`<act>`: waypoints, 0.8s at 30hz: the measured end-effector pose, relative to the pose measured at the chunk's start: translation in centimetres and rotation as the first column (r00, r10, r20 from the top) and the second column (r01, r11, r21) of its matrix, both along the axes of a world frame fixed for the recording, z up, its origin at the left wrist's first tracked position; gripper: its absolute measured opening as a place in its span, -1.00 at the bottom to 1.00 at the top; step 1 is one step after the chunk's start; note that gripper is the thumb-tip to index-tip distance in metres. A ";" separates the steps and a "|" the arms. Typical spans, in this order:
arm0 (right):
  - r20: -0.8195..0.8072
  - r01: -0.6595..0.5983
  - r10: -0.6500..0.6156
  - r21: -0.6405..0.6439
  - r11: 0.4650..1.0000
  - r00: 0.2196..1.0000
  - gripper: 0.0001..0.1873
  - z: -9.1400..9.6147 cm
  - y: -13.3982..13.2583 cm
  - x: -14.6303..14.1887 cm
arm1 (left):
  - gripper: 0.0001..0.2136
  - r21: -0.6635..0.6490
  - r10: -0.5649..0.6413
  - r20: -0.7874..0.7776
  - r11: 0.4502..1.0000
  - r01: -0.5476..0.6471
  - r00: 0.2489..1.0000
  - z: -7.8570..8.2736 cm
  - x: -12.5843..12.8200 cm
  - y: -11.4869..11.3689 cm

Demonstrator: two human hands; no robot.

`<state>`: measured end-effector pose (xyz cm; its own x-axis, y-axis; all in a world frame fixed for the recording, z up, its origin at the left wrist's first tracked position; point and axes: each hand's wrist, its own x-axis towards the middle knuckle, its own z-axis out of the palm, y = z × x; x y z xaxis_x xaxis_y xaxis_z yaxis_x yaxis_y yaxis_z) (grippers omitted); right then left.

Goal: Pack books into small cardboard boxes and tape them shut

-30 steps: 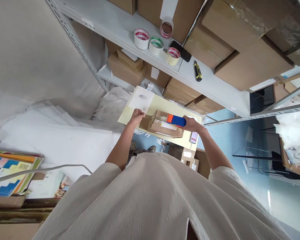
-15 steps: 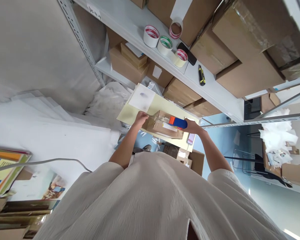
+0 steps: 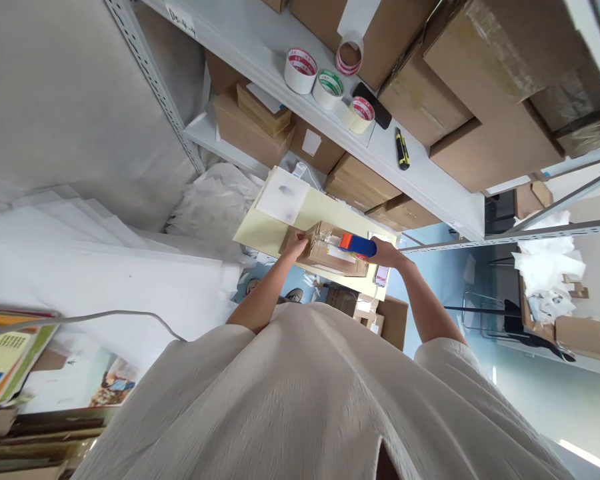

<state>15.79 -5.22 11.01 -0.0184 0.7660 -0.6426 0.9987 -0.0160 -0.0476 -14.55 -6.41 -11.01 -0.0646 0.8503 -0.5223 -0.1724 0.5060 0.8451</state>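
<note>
A small cardboard box [image 3: 330, 257] lies on a pale yellow table [image 3: 260, 233] below the shelving. My left hand [image 3: 296, 244] presses against the box's left end, fingers curled on it. My right hand [image 3: 387, 255] is closed round a blue and orange tape dispenser [image 3: 357, 245] held over the top of the box. Clear tape shows on the box's upper left corner. A white sheet [image 3: 283, 197] lies on the far left part of the table.
Several tape rolls [image 3: 330, 83], a black phone [image 3: 373, 105] and a yellow-black cutter [image 3: 401, 148] sit on the grey shelf [image 3: 260, 47] among large cardboard boxes [image 3: 495, 143]. White foam sheets [image 3: 105, 267] lie left, books [image 3: 10, 353] lower left, small boxes [image 3: 375, 317] under the table.
My left hand slid right from the table's open flap area onto the box's left end. The dispenser has stayed over the box top. The view shifted slightly.
</note>
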 end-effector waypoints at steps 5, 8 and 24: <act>0.003 0.011 -0.011 0.009 1.000 1.000 -0.43 -0.2 -0.2 0.2 | -0.84 0.098 0.046 -0.160 0.995 -0.031 0.986 0.1 -0.3 -0.8; -0.013 0.006 -0.006 0.017 1.000 1.000 -0.44 -0.4 -0.3 0.4 | -0.90 0.160 -0.100 -0.110 0.980 0.117 0.989 0.6 -0.8 -1.4; -0.022 -0.095 0.096 0.026 0.995 0.995 -0.48 0.1 -0.4 0.0 | 0.00 0.235 -0.281 -0.876 0.460 0.856 0.392 4.9 2.8 -0.9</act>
